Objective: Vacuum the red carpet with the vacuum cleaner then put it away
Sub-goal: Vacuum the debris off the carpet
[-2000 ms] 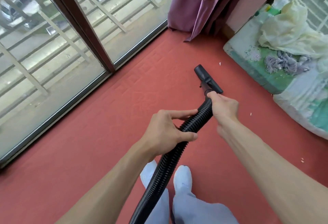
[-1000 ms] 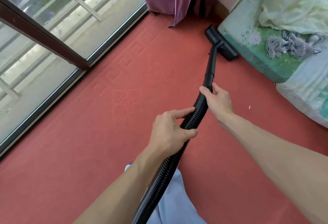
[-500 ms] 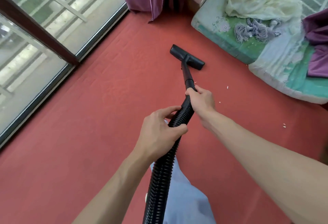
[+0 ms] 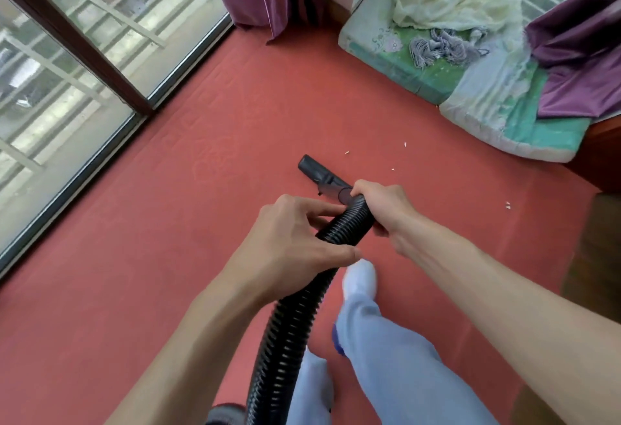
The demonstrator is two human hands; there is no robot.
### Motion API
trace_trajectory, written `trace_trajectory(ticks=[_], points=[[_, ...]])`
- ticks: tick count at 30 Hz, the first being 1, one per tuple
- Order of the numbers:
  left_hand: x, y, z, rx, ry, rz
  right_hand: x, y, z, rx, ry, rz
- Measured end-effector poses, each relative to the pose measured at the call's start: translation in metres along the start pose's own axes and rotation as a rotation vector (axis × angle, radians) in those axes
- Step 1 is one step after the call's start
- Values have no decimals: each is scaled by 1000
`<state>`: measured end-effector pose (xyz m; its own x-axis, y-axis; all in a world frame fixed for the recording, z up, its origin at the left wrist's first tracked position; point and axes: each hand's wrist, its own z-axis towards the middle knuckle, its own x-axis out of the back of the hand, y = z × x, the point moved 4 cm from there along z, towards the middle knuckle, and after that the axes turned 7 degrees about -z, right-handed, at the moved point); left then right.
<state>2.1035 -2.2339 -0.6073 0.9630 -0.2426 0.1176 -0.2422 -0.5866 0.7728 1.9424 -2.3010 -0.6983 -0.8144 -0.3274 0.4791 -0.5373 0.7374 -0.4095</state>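
Red carpet (image 4: 151, 273): hose (image 4: 285, 323) runs forward, nozzle (image 4: 319, 174) aimed far-left.

nozzle (image 4: 317, 174) pulled back twd feet, off mattress (image 4: 396, 64) edge

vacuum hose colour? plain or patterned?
Plain black, ribbed hose. It shows best in the head view.

both hands on the black vacuum hose (image 4: 285, 330) over the red carpet (image 4: 151, 239)
the right hand (image 4: 383, 206) grips the ribbed hose at its front end, where the nozzle (image 4: 319, 174) begins; the left hand (image 4: 295, 243) holds it just behind, fingers curled round. ahead of the grip the nozzle sits low on the carpet. beyond it, to the right, lie white specks (image 4: 347, 152) and a green mattress (image 4: 487, 115); just under the grip, a white sock (image 4: 359, 276).
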Motion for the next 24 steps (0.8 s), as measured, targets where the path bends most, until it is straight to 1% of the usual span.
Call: trace_trajectory(ticks=[3,7,10,12,14,16,20,22,24], points=[[-12,-8,1,4,17,-19,0,12,5,-23,17,45],[-28,-19,21,8,87,-36,-5,16,30,-35,26,110],[-43,-23,36,-3,154,-46,-9,17,48,-50,-57,188],[-52,-23,40,-9,165,-58,-8,20,53,-77,-121,280],[-57,-20,39,-8,138,-69,-4,21,52,-89,-140,396],[-55,-16,33,2,77,-124,6,25,46,-75,-97,445],[-54,-5,14,37,-107,-246,33,35,20,-98,65,430],[-57,-2,5,52,-172,-253,42,44,8,-116,94,405],[-61,-3,0,69,-194,-259,47,52,1,-120,101,364]])
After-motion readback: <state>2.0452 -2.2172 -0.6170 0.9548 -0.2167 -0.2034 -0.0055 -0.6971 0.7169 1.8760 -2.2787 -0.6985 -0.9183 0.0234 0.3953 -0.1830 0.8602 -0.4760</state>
